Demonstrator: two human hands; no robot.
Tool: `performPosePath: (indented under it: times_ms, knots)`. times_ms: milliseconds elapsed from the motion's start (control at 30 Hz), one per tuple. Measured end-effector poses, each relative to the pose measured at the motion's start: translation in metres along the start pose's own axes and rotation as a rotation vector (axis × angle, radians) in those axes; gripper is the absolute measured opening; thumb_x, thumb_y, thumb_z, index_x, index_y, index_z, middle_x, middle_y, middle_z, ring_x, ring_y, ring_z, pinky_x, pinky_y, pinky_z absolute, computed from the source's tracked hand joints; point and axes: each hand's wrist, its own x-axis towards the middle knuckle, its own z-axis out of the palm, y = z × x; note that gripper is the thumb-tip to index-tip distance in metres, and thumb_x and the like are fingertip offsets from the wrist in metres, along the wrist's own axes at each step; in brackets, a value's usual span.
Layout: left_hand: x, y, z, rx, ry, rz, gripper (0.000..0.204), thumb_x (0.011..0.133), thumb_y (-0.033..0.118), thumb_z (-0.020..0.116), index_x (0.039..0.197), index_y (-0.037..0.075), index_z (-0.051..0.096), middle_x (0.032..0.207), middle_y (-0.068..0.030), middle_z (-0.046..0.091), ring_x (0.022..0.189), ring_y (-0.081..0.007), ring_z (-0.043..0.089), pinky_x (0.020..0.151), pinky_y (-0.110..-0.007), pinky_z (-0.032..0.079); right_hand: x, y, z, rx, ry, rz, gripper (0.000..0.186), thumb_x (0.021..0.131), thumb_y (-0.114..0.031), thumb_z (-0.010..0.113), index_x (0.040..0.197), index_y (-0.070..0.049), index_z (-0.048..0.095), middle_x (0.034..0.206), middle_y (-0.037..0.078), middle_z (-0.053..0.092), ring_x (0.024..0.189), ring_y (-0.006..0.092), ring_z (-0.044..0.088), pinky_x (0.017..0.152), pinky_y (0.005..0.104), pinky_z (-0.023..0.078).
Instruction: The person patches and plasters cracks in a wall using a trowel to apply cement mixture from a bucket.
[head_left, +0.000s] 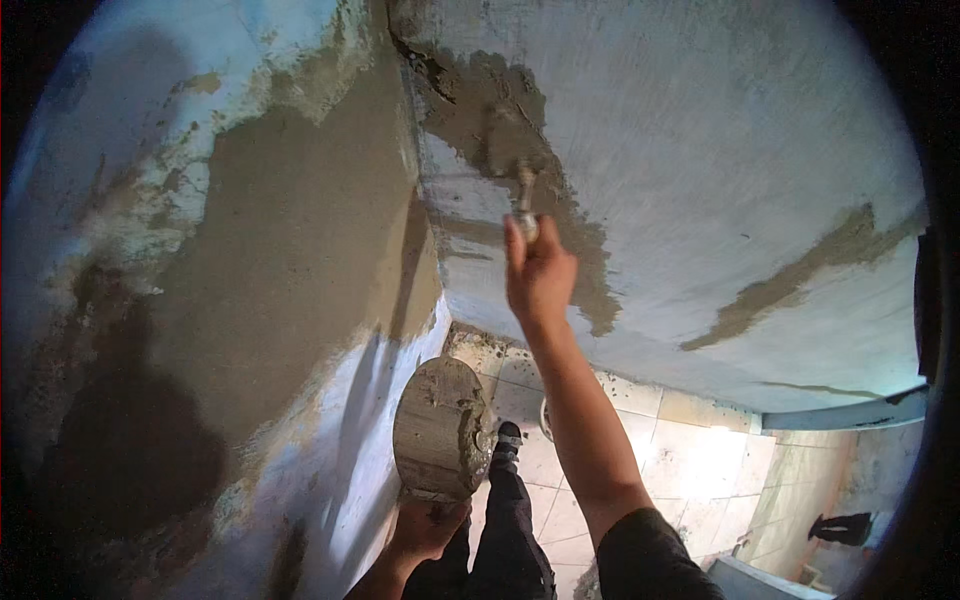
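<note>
My right hand [541, 278] is closed round the handle of a small trowel [525, 205], whose mortar-covered blade is blurred. The blade is up at a wet grey-brown mortar patch [583, 250] on the right wall, close to the corner; whether it presses on the patch I cannot tell. Low in the view, my left hand [428, 527] grips the lower edge of a rounded flat board [432, 425] smeared with mortar. Thicker mortar clings along the board's right edge. Most of the left fingers are hidden beneath it.
A broad mortared area [300, 210] covers the left wall, with peeling paint around it. Another mortar streak [800, 280] crosses the right wall. Below lies a pale tiled floor [635, 430] with crumbs along the wall. A pale-edged ledge [840, 412] stands at the right.
</note>
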Motion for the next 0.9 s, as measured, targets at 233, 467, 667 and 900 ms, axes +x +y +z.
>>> performPosePath:
  times_ms: [233,467,667,900]
  knots:
    - [0.008,-0.013,0.012,-0.149,0.008,0.168,0.016,0.092,0.019,0.071,0.096,0.005,0.064,0.058,0.0005,0.057,0.034,-0.0114,0.047,0.034,-0.03,0.037,-0.034,0.013,0.024,-0.246,-0.205,-0.07,0.042,0.097,-0.048,0.063,0.091,-0.007,0.056,0.07,0.02,0.067,0.069,0.0444,0.067,0.061,0.0529,0.052]
    - [0.009,-0.01,0.004,-0.045,0.021,0.18,0.017,0.09,0.018,0.073,0.097,0.003,0.068,0.07,-0.0032,0.065,0.052,-0.0111,0.054,0.049,-0.031,0.043,-0.013,0.029,0.0,-0.047,0.033,-0.055,0.037,0.095,-0.04,0.069,0.087,-0.007,0.056,0.063,0.018,0.063,0.059,0.0404,0.065,0.053,0.0472,0.049]
    - [0.006,-0.007,0.01,-0.101,0.029,0.083,0.018,0.09,0.02,0.072,0.096,0.003,0.071,0.08,-0.007,0.07,0.071,-0.0142,0.064,0.066,-0.033,0.05,-0.043,0.045,0.029,-0.278,-0.2,-0.154,0.039,0.097,-0.042,0.066,0.085,-0.007,0.055,0.065,0.019,0.065,0.061,0.0408,0.066,0.055,0.0479,0.051]
    - [0.005,-0.005,0.003,-0.022,-0.003,0.048,0.017,0.088,0.017,0.072,0.098,0.003,0.071,0.086,-0.01,0.073,0.079,-0.0205,0.069,0.071,-0.036,0.052,-0.012,0.049,0.006,0.047,0.072,-0.07,0.037,0.096,-0.041,0.067,0.087,-0.007,0.056,0.065,0.018,0.064,0.064,0.0388,0.068,0.056,0.0452,0.051]
